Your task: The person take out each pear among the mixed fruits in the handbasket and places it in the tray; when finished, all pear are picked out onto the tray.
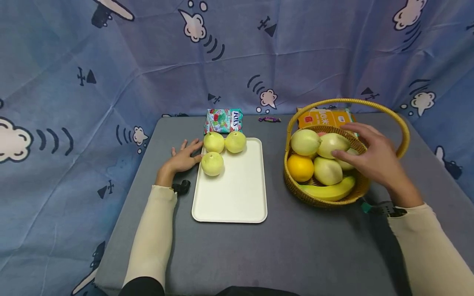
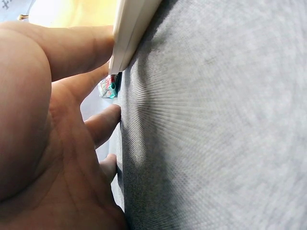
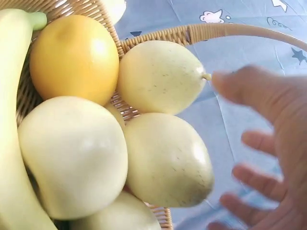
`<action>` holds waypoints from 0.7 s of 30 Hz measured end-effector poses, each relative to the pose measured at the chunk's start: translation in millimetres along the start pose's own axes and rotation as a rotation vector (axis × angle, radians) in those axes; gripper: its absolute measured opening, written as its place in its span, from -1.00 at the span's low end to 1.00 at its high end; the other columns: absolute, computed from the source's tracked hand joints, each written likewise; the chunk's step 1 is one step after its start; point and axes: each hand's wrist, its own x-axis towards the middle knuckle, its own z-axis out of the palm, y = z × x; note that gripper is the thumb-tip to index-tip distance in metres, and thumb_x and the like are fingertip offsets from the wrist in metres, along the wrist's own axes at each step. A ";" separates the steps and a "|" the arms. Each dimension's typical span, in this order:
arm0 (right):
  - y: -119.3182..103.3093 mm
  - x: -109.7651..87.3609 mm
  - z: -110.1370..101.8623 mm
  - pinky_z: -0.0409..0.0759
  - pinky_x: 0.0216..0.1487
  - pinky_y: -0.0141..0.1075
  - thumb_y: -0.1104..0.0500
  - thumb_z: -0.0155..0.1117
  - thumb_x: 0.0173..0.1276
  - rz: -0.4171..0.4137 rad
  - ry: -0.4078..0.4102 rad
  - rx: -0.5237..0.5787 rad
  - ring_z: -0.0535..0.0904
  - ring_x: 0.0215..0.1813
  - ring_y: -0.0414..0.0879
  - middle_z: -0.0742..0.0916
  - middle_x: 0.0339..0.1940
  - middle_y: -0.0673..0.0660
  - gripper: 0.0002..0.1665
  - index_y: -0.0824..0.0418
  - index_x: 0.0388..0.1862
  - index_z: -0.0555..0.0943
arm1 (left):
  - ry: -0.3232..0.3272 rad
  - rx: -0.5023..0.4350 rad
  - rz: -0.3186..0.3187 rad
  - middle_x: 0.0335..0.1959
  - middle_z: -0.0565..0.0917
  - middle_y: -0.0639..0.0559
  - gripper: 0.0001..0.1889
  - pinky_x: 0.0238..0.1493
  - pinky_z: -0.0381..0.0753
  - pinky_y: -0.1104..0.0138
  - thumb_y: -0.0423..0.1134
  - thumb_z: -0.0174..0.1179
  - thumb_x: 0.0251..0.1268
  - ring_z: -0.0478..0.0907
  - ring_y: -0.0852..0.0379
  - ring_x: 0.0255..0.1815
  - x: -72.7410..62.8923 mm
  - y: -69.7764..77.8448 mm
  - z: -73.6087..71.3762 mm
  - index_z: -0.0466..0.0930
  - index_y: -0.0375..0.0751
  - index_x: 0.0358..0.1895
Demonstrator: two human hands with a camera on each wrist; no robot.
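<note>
My left hand (image 1: 182, 158), fingers spread, rests at the left edge of a white tray (image 1: 237, 197); its thumb and a finger touch the rim in the left wrist view. Three yellow-green round fruits (image 1: 212, 164), like pears or apples, sit in the tray's far left part. Over the right side of a wicker basket (image 1: 290, 187) hovers my right hand (image 1: 377, 158), thumb and fingers apart, holding nothing. Nearest to it are pale pears (image 3: 168, 160); its thumb tip appears close to one stem. The basket also holds an orange (image 1: 300, 167) and a banana (image 1: 329, 190).
The basket's tall handle (image 1: 344, 100) arches over the fruit. Behind the tray lies a green-and-red candy bag (image 1: 223, 120), with a small purple wrapped candy (image 1: 269, 119) to its right. An orange snack packet (image 1: 322, 118) lies behind the basket. A patterned blue cloth (image 1: 237, 61) hangs beyond the grey table.
</note>
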 end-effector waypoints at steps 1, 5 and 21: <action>1.3 2.1 1.3 0.41 0.39 -0.47 0.01 0.69 0.36 0.019 -0.021 -0.015 0.46 0.51 0.29 0.56 0.58 0.31 -0.12 0.11 0.61 0.55 | 0.000 0.000 -0.001 0.88 -0.10 -0.14 -0.29 0.59 -0.80 -0.44 -0.04 0.03 0.79 -0.54 -0.32 0.85 0.2 0.3 0.1 0.05 -0.03 0.83; 8.0 9.2 9.1 0.56 0.17 0.04 -0.09 0.62 0.42 0.091 -0.114 -0.063 0.53 0.34 0.40 0.54 0.51 0.45 0.00 0.16 0.71 0.41 | -0.002 0.004 0.000 0.88 -0.10 -0.14 -0.29 0.59 -0.80 -0.43 -0.02 0.02 0.79 -0.54 -0.32 0.85 1.3 1.2 0.9 0.05 -0.03 0.83; 12.9 4.5 17.1 0.59 0.04 0.31 -0.22 0.54 0.47 0.204 -0.147 -0.062 0.52 0.22 0.46 0.48 0.47 0.56 0.05 0.22 0.72 0.33 | 0.007 -0.001 0.019 0.87 -0.09 -0.15 -0.29 0.59 -0.80 -0.44 -0.02 0.03 0.78 -0.52 -0.31 0.86 3.2 0.9 2.3 0.05 -0.02 0.83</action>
